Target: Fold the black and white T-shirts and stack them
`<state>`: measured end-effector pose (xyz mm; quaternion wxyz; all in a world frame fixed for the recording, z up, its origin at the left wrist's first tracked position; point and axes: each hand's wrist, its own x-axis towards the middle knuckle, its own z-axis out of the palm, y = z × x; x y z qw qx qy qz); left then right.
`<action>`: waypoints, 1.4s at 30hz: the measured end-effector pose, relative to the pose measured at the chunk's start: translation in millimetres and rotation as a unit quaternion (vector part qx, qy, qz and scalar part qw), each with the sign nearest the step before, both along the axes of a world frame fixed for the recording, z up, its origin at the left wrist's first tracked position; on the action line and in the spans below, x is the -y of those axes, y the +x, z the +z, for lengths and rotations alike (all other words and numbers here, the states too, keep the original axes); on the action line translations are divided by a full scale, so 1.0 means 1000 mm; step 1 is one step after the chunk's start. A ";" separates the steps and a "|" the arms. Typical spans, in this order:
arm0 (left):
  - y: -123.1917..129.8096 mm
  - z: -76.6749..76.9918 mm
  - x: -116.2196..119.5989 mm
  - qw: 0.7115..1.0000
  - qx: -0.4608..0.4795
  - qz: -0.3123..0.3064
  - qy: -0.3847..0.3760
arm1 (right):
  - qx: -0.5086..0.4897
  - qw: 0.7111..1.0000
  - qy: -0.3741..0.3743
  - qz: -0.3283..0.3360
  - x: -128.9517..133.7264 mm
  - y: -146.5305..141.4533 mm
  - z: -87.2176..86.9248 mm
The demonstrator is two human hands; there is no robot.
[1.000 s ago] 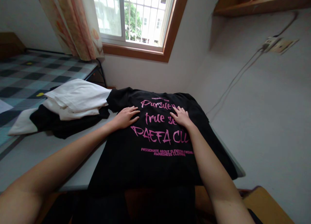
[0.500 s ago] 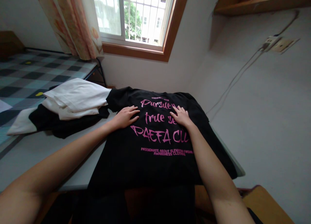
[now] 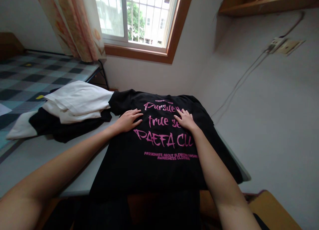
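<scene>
A black T-shirt [image 3: 149, 172] with pink lettering lies spread over the white table [image 3: 84, 176], its lower hem reaching the front edge. My left hand [image 3: 128, 120] rests flat on the shirt's left side, just below the sleeve, fingers stretched toward the print. On the right part of the lettering lies my right hand [image 3: 185, 119], palm down with fingers apart, covering some letters. Neither hand grips the cloth. Left of the shirt, a heap of white cloth [image 3: 77, 97] sits on top of black cloth [image 3: 72, 130].
A bed with a checked cover [image 3: 57, 70] adjoins the table's left. Behind are a curtain [image 3: 74, 27] and a barred window [image 3: 139, 20]. Cables [image 3: 236, 87] run down the right wall from a socket [image 3: 276, 45]. A wooden shelf [image 3: 269, 5] hangs above.
</scene>
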<state>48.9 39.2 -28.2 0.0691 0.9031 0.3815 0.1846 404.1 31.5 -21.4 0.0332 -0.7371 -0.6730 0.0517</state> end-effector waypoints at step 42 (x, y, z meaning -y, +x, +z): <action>0.000 0.002 0.001 1.000 -0.018 0.002 0.016 | 0.001 1.000 0.008 0.000 0.001 -0.001 0.000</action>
